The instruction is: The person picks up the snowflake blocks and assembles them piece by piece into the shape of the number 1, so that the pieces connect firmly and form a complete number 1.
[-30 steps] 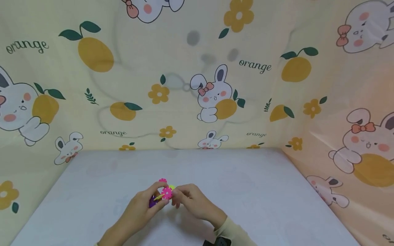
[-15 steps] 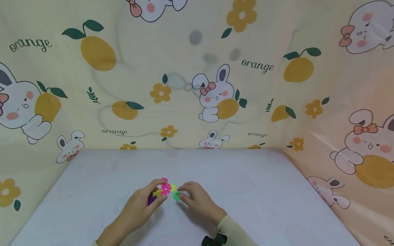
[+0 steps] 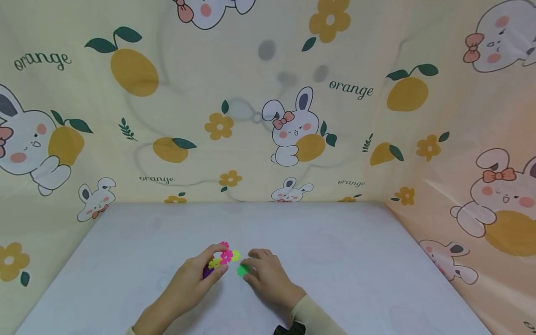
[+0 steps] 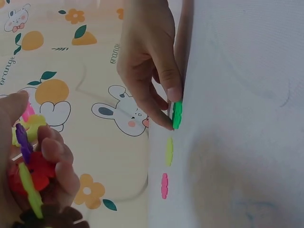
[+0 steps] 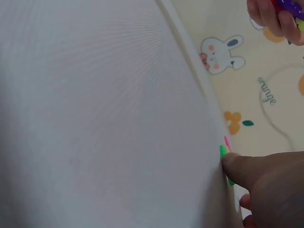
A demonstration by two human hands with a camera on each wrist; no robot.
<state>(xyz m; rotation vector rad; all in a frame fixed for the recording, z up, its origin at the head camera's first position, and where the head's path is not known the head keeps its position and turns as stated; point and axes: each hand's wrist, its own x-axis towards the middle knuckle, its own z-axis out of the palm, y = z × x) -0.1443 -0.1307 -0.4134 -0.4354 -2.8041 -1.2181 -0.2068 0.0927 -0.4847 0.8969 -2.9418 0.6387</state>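
In the head view's lower centre, the left hand (image 3: 192,277) curls round a bundle of flower-shaped discs (image 3: 215,263), seemingly a ready supply; the right hand (image 3: 270,277) pinches a green disc (image 3: 243,271).

In the left wrist view's centre, that disc lines up with a yellow disc (image 4: 169,151) and a pink disc (image 4: 164,185) on the worktop (image 4: 237,118), likely for order.

The right wrist view, lower right, shows the thumb (image 5: 242,168) against the green disc, presumably steadying it.

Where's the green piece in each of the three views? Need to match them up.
Head: below centre, slightly left of the midline, green piece at the fingers of the right hand.
Left wrist: just right of centre, green piece between thumb and finger.
Right wrist: right of centre, lower half, green piece partly hidden by the thumb.
Shared landmark: the right hand, at the piece in all three.
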